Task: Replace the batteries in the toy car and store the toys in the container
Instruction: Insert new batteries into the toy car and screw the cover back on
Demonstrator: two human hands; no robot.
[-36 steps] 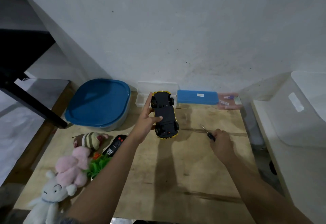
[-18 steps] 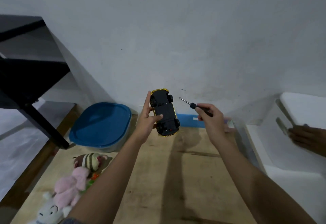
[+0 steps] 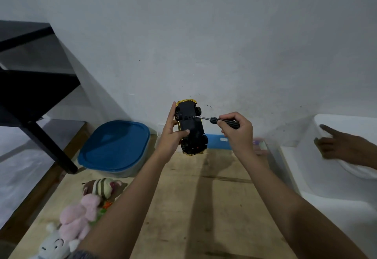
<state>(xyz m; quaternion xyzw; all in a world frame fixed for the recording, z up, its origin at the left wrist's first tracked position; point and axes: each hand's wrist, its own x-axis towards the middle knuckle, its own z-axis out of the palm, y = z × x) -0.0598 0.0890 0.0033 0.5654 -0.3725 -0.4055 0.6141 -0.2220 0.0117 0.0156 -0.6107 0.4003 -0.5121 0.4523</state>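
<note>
The person holds the toy car (image 3: 190, 128) up in the air above the wooden surface (image 3: 204, 207), in front of the grey wall. Its black underside faces the camera, and the gold edge of the body shows at the top and bottom ends. The left hand (image 3: 173, 136) grips the car from its left side: the fingers (image 3: 172, 112) lie straight up along that edge while the thumb presses across the underside near the middle.

The right hand (image 3: 237, 134) is closed around the black handle of a small screwdriver (image 3: 222, 120), pinching it between curled fingers and thumb. The shaft points left, and its tip touches the underside of the car between the upper pair of wheels.

On the far left of the surface sits a clear container with a blue lid (image 3: 115, 146), closed, close to the wall. A flat blue box (image 3: 217, 141) lies against the wall behind the car, partly hidden by it and by the right hand. Along the near left edge lie three soft toys in a row: a brown striped one (image 3: 102, 186), a pink one (image 3: 78, 216) just beside it, and a white one (image 3: 55, 246) at the bottom corner. A bit of green and orange shows between the pink toy and the left forearm; what it is cannot be told.

To the right of the surface stands a large white bin (image 3: 326, 187). Another person's hand (image 3: 336, 146) rests on it, one finger stretched out. A black frame (image 3: 30, 95) stands at the left.
</note>
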